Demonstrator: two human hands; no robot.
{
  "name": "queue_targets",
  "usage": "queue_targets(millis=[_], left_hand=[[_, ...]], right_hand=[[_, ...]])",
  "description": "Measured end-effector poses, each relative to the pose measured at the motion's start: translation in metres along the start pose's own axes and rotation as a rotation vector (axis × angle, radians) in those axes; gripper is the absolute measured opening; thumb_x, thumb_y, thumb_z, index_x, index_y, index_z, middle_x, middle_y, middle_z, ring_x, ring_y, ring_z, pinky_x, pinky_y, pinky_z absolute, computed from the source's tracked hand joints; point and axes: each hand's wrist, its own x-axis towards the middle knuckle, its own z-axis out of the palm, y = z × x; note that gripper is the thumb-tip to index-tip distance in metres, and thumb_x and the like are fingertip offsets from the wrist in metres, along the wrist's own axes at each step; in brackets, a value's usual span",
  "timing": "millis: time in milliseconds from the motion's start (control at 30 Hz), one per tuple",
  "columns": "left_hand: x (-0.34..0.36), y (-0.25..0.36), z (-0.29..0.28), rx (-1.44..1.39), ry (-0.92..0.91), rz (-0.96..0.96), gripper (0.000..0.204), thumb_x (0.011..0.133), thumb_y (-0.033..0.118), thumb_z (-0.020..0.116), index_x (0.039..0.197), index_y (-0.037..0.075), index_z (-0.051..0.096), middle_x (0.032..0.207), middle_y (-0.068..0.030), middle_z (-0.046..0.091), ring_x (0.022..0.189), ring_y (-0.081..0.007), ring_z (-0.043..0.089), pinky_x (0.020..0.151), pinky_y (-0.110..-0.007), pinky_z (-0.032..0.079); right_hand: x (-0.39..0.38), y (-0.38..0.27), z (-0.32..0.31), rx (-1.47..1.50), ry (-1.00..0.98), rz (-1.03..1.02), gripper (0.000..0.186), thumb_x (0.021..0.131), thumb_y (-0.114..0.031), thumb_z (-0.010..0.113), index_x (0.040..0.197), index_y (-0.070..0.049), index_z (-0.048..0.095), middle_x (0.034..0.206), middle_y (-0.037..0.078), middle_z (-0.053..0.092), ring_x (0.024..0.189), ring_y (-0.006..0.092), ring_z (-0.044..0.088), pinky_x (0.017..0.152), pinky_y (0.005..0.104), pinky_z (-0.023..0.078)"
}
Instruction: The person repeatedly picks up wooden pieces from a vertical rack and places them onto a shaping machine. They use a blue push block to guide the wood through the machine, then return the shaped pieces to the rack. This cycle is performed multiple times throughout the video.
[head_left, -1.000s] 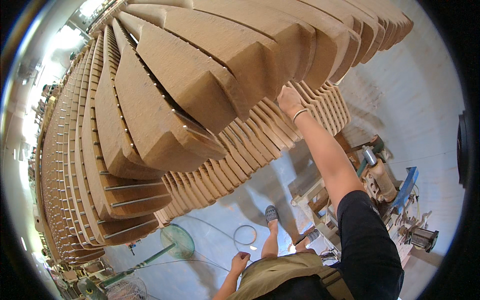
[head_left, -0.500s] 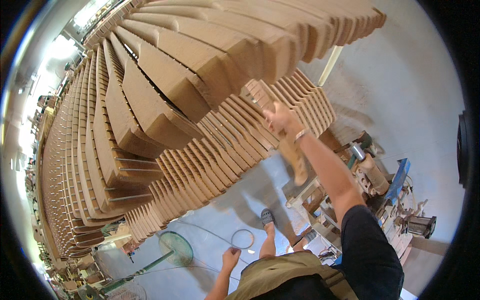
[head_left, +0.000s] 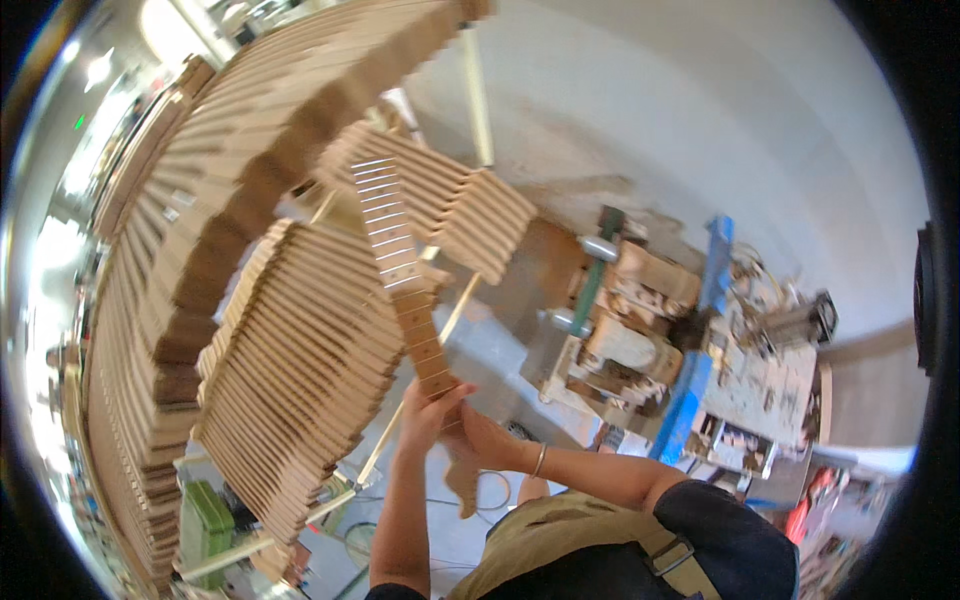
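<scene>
The left grip (head_left: 430, 412) and right grip (head_left: 484, 436) both clasped the guitar neck (head_left: 404, 290) near its headstock (head_left: 463, 486), probably steadying its long free end.

black sleeves (head_left: 722, 528) | olive apron (head_left: 545, 530) | buckled olive strap (head_left: 673, 557) | thin wrist bangle (head_left: 540, 460)

We can read no words, numbers, brands or signs anywhere in the head view. A small green light (head_left: 80, 121) at the upper left is too blurred for us to tell whether it is a sign.
</scene>
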Motion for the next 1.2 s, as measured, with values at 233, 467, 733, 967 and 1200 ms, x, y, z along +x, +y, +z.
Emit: queue_targets(millis=[233, 467, 733, 967, 1200], left_hand=[[-0.084, -0.009, 0.019, 1.057, 0.11, 0.083, 0.02, 0.094, 0.011, 0.07, 0.11, 0.002, 0.061, 0.082, -0.0176, 0.069, 0.075, -0.0375, 0.07, 0.067, -0.05, 0.054], [-0.111, -0.001, 0.139, 1.367, -0.383, 0.421, 0.011, 0.087, 0.006, 0.062, 0.095, 0.011, 0.057, 0.086, -0.012, 0.066, 0.085, -0.0375, 0.068, 0.074, -0.053, 0.053], [-0.101, 0.01, 0.286, 1.249, -0.506, 0.868, 0.022, 0.088, 0.014, 0.072, 0.11, 0.01, 0.068, 0.109, -0.0088, 0.068, 0.108, -0.0307, 0.064, 0.095, -0.048, 0.048], [-0.125, -0.056, 0.384, 1.003, -0.257, 0.766, 0.049, 0.093, 0.022, 0.078, 0.137, 0.006, 0.063, 0.146, -0.0153, 0.054, 0.134, -0.0372, 0.05, 0.107, -0.052, 0.042], [-0.12, -0.135, 0.421, 1.227, -0.217, 0.623, 0.07, 0.096, 0.023, 0.072, 0.157, 0.005, 0.044, 0.165, -0.0164, 0.037, 0.148, -0.0354, 0.038, 0.118, -0.049, 0.035]], right_hand=[[-0.045, -0.083, -0.126, -0.789, -0.021, -0.536, 0.044, 0.099, -0.037, 0.068, 0.122, 0.001, 0.063, 0.11, 0.017, 0.065, 0.1, 0.0352, 0.064, 0.086, 0.0485, 0.053], [-0.149, -0.086, -0.173, -1.006, -0.286, -0.085, 0.058, 0.1, -0.043, 0.063, 0.137, 0.002, 0.056, 0.104, 0.014, 0.065, 0.098, 0.0284, 0.064, 0.08, 0.0393, 0.051], [-0.238, -0.131, -0.302, -0.505, -0.104, 0.314, 0.039, 0.105, -0.026, 0.059, 0.141, -0.01, 0.062, 0.106, 0.017, 0.07, 0.094, 0.036, 0.068, 0.084, 0.0468, 0.056], [-0.305, -0.105, -0.433, -0.388, 0.137, 0.59, 0.043, 0.108, -0.027, 0.062, 0.147, -0.008, 0.062, 0.08, 0.01, 0.071, 0.062, 0.0126, 0.058, 0.058, 0.0313, 0.053], [-0.321, -0.055, -0.509, -0.399, 0.115, 0.631, 0.044, 0.109, -0.029, 0.061, 0.147, -0.008, 0.062, 0.079, 0.002, 0.066, 0.066, 0.0099, 0.052, 0.059, 0.0299, 0.045]])
